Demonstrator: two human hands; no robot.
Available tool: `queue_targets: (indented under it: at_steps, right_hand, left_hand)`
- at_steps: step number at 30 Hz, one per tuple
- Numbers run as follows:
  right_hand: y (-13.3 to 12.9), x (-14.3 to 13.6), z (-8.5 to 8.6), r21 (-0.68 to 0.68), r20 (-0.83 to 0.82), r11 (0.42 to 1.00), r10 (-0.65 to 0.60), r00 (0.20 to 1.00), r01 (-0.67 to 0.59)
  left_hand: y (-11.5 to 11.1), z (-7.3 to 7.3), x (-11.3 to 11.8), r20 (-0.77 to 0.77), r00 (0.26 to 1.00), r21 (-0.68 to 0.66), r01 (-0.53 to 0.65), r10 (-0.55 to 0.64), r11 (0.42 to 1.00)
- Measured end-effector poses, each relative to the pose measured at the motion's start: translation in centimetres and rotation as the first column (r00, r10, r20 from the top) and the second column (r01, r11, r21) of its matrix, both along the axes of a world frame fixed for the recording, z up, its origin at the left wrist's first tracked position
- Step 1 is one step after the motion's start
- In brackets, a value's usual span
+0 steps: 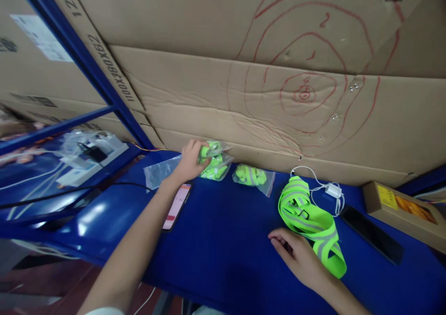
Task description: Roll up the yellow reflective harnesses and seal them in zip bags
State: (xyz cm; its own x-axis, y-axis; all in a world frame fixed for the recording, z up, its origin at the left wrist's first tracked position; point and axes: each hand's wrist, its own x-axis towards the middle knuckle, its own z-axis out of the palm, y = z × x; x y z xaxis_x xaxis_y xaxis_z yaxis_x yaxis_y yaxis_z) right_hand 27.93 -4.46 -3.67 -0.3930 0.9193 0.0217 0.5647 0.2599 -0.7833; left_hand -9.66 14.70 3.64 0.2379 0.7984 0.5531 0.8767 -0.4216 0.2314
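Observation:
My left hand [191,160] reaches to the back of the blue table, its fingers closed on a small clear bag with a folded neon-green reflective strap [213,147]. Just below that bag lies another bagged strap [216,168], partly hidden by the hand. To their right is one more clear bag holding a green strap [251,175]. My right hand [294,254] rests near the front, fingers curled in, with nothing visible in them. Beside it spreads a loose neon-green strap with grey stripes [313,217], rolled at its far end and showing a black buckle.
A flat clear bag [158,172] and a lit phone [177,207] lie by my left forearm. On the right are a white charger with cable [333,190], a dark phone [372,233] and a cardboard box [386,208]. A cardboard wall [195,96] stands behind the table.

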Motion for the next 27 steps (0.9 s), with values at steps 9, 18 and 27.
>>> queue_targets:
  at_steps: [9,18,27]
  right_hand:
    - [0.0,-0.1,0.3,-0.014,0.042,1.0,0.01,0.999,-0.009]
    - [0.1,0.1,0.9,-0.008,0.058,0.999,0.049,0.997,-0.049]
    - [0.0,0.1,1.4,0.032,0.101,0.994,0.101,0.99,-0.105]
  left_hand:
    - [-0.9,0.5,-0.5,0.048,0.998,-0.021,0.049,-0.048,0.999]
    - [-2.9,-1.8,-2.6,0.277,0.948,0.171,-0.208,0.156,0.963]
    - [-3.7,-3.4,-5.9,0.028,0.785,-0.275,-0.59,0.619,0.759]
